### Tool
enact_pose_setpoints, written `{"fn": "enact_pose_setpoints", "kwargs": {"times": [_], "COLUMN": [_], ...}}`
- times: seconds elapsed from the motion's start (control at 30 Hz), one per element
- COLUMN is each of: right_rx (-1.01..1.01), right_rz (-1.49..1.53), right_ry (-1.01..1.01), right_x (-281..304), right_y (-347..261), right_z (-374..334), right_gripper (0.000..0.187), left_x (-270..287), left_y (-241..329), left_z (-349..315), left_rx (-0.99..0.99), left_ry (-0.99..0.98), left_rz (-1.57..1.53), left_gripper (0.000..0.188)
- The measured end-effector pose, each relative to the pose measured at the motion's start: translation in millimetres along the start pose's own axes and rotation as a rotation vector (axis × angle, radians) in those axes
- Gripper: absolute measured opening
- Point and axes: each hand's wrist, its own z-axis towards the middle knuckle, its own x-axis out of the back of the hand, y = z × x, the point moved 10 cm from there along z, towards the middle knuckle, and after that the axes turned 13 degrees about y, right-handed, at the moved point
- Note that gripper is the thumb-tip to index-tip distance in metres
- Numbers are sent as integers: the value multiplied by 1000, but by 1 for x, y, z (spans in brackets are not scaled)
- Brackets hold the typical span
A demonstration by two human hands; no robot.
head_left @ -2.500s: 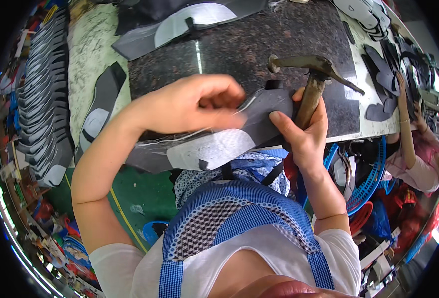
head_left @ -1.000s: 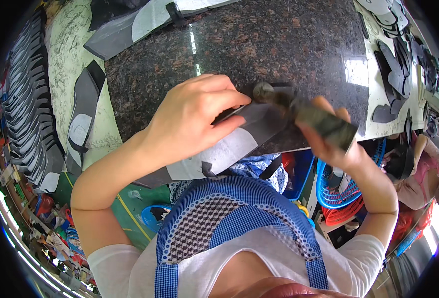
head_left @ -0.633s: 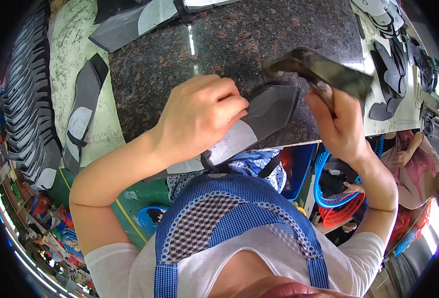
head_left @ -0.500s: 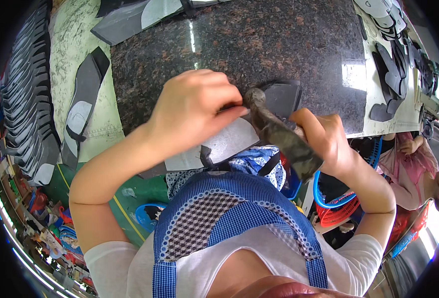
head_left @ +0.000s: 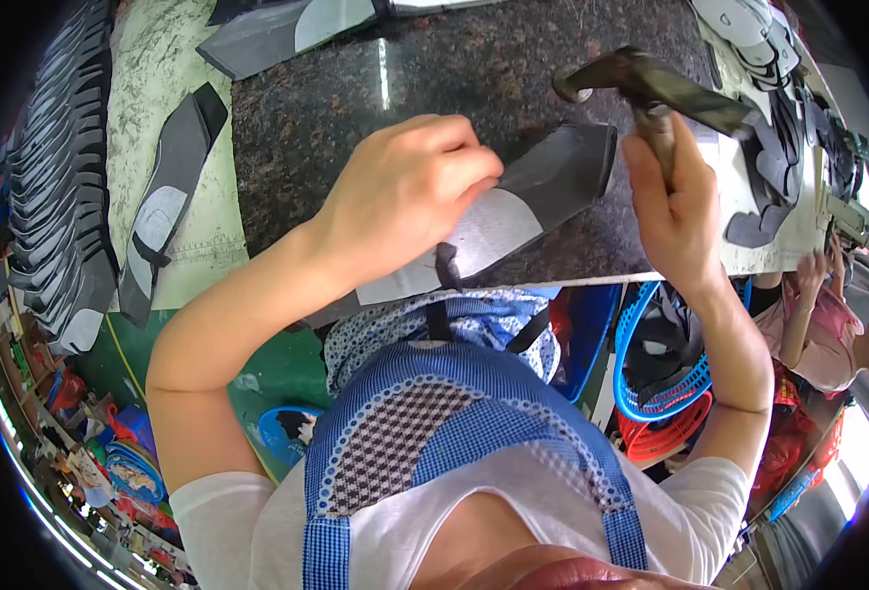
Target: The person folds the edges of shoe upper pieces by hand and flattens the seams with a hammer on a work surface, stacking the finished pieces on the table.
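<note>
My right hand [head_left: 678, 206] grips a hammer [head_left: 685, 90] by its handle, with the head raised over the stone slab and slightly blurred. Below it lies a flat, dark grey panel [head_left: 567, 169] with a light grey rounded patch [head_left: 498, 231] and a short black tab [head_left: 446, 265]. My left hand [head_left: 419, 182] is over this panel, its fingers curled and closed at the panel's upper edge. The left fingertips partly hide what lies between them. The hammer and the panel are apart.
A dark speckled stone slab [head_left: 306, 128] lies on the pale bench. A similar panel [head_left: 164, 211] lies left of it, beside a long row of stacked panels [head_left: 56, 197]. Black pieces [head_left: 774, 172] lie at right. Baskets [head_left: 631, 383] stand below; another person [head_left: 828, 334] sits at far right.
The hammer has risen and moved right, away from the panel and my left hand. My left hand and the panel have shifted slightly up and right.
</note>
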Motion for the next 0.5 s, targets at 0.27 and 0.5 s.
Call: {"fn": "enact_pose_setpoints", "kwargs": {"times": [0.27,0.5], "right_rx": [32,239], "right_rz": [62,-225], "right_ry": [-60,-475], "right_x": [-12,-45], "right_y": [10,11], "right_z": [-11,-46], "right_gripper": [14,39], "left_x": [0,12], "left_y": [-22,20], "left_z": [-12,-17], "left_rx": [338,-37], "left_ry": [-285,-42], "left_rz": [-120,230], "left_gripper": [25,24]}}
